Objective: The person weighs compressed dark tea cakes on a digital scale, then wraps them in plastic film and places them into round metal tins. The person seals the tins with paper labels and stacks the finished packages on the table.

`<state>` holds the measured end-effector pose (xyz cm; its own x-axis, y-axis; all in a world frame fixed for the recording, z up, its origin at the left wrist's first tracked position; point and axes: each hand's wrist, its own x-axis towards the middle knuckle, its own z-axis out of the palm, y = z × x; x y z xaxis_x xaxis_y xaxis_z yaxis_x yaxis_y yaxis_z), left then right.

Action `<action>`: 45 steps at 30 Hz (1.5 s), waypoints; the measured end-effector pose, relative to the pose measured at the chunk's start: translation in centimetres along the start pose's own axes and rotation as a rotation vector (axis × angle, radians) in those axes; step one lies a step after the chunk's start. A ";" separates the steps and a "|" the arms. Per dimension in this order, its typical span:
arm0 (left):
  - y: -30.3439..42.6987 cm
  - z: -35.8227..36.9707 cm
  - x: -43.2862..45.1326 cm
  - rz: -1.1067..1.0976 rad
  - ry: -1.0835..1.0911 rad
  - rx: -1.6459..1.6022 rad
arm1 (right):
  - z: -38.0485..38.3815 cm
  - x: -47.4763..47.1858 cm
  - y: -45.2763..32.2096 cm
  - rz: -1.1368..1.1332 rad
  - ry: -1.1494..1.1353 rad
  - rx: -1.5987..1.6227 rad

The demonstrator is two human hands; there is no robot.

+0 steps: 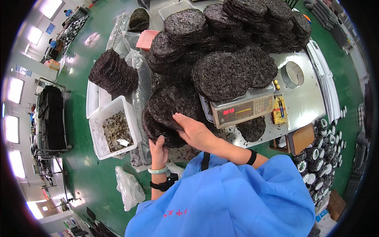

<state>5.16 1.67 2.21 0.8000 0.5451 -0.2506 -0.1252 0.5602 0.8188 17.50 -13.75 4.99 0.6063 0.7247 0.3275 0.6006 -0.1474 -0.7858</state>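
Round cakes of dark dried seaweed [170, 103] lie before me at the table's near left, an upper one overlapping a lower seaweed cake [161, 130]. My left hand [159, 151] holds the near edge of the lower cake, thumb up; its other fingers are mostly hidden. On the right side of the upper cake is my right hand [194, 131], fingers laid over the top and thumb by the gap between the two cakes. To the right, an electronic scale [242, 111] with a lit red display carries large seaweed cakes [222, 77].
Tall seaweed stacks [186, 26] fill the table's back. A white bin [97, 148] of scraps stands left, beside a leaning seaweed stack [112, 72]. A metal ring [292, 74] and a yellow box [279, 109] sit right of the scale. Several round packages [316, 154] are piled lower right.
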 end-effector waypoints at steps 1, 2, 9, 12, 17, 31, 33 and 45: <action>0.1 -0.5 0.2 -0.003 0.045 -0.028 | -0.9 0.1 -0.2 0.081 0.003 0.122; 0.5 -1.0 0.0 -0.038 0.159 -0.044 | -1.7 0.1 -0.5 0.091 0.074 0.158; -0.9 -6.4 0.2 -0.059 0.357 -0.160 | -7.8 0.8 0.2 0.143 0.653 0.025; -2.2 -7.7 0.0 -0.092 0.294 -0.174 | -12.1 1.4 2.6 0.172 0.793 0.304; -3.8 -7.0 0.4 -0.158 0.280 -0.179 | -15.0 0.8 4.1 0.180 0.798 0.238; -11.9 -11.7 5.2 -0.290 0.456 0.715 | -5.1 -2.4 4.9 0.427 0.290 0.484; -9.6 -10.6 3.7 -0.260 0.205 0.448 | -2.6 -4.2 5.2 0.490 0.081 0.443; -3.2 0.7 2.9 0.305 -0.100 0.767 | -3.9 1.3 5.2 0.430 -0.511 0.378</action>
<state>8.29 1.06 -0.79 0.8485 0.5262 0.0569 0.0608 -0.2038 0.9771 23.45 -16.22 3.39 0.3746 0.8905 -0.2583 0.0921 -0.3129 -0.9453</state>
